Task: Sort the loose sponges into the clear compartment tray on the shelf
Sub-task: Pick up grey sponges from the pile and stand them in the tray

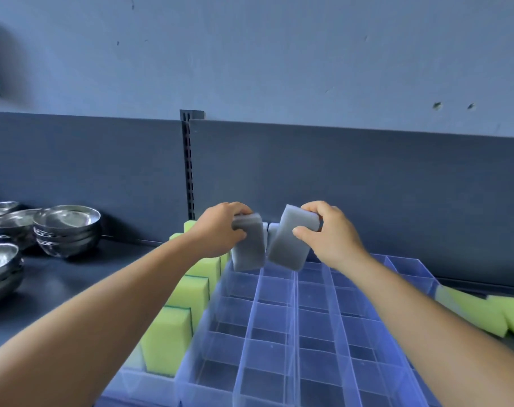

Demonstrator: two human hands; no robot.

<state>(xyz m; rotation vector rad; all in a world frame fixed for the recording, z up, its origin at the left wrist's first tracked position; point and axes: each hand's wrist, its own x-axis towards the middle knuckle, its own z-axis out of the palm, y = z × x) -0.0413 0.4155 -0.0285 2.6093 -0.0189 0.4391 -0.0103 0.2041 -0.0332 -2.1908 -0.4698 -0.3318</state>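
Sponges first: we hold two grey ones, one per hand, over the far end of the clear tray. Our left hand (220, 230) grips the left grey sponge (248, 245) by its top, fingers curled over the upper edge, thumb underneath, so the block hangs upright with its lower end pointing down at a back compartment. Our right hand (327, 233) pinches the right grey sponge (291, 239) between thumb and fingers near its top; this one tilts, lower end leaning left, almost touching the other sponge. We judge both are held on end so each can drop narrow-side-first into a cell.

Between the two, another pale block (272, 230) shows behind them; whether it sits in a compartment we cannot tell.

Below, the clear compartment tray (279, 333) stretches toward us, its visible cells holding nothing we can see. Along its left side, yellow-green sponges (167, 336) stand upright in a row, packed on end, seemingly in a neighbouring clear tray. To the right, loose yellow-green sponges (479, 312) lie on the shelf (67, 283), not yet sorted. Far left, stacked steel bowls (66, 227) sit well apart from the work.

Most cells remain to fill, we reckon.
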